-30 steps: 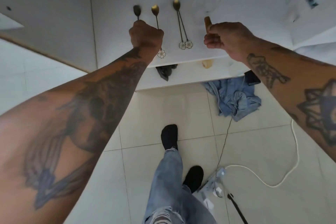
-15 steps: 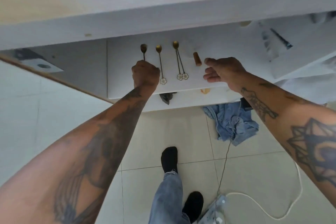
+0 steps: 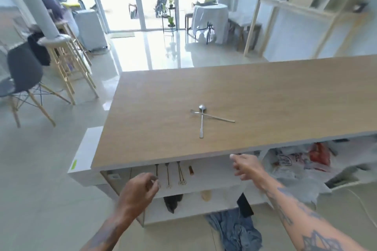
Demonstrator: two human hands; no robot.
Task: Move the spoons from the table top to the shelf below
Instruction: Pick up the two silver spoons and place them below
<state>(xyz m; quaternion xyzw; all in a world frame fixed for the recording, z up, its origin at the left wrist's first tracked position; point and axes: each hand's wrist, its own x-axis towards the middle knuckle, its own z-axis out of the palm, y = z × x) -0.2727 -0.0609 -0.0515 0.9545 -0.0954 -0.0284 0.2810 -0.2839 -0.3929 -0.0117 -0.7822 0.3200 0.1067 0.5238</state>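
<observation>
Two silver spoons lie crossed on the wooden table top (image 3: 265, 91): one (image 3: 201, 124) points away from me, the other (image 3: 220, 118) lies across it. On the white shelf (image 3: 214, 177) under the table top lie three thin gold-and-dark spoons (image 3: 167, 175) side by side, partly hidden by the table's edge. My left hand (image 3: 140, 187) hovers just left of their handle ends, fingers loosely curled, holding nothing. My right hand (image 3: 244, 166) is spread open in front of the shelf, just below the table's edge.
A small brown piece (image 3: 191, 169) lies on the shelf beside the spoons. A dark cloth (image 3: 173, 201) sits on the lower shelf, plastic bags (image 3: 295, 165) fill the right compartment, and blue cloth (image 3: 234, 228) lies on the floor. A grey chair (image 3: 22, 75) and stools (image 3: 67, 61) stand to the left.
The view has risen from the shelf to show the table top. My left hand has let go of the leftmost spoon and drawn back. My right hand has opened and lifted.
</observation>
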